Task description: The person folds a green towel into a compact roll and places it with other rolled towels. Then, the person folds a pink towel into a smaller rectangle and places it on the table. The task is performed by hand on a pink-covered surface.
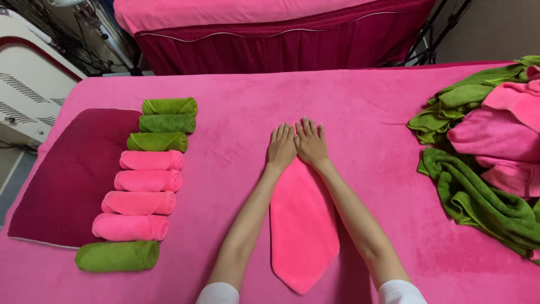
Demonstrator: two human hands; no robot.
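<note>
Rolled towels: 4 green (168, 106), 4 pink (152, 160). 1 flat pink towel (304, 225). 2 hands (296, 143).

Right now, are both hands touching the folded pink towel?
Touching. The head view shows the left hand and right hand pressed flat, side by side, on the far end of the folded pink towel.

The far tip of the folded pink towel (304, 225) lies hidden under the left hand (281, 147) and the right hand (310, 143), so its shape there cannot be told. Right of that towel, the heap of loose pink and green towels (489, 152) is cut off by the picture's right edge. Behind the towel, the pink-covered bed (270, 28) runs out past the top edge. Far left of the towel, the white machine (28, 95) is cropped by the left edge, and the cables behind it are too dim to make out.
</note>
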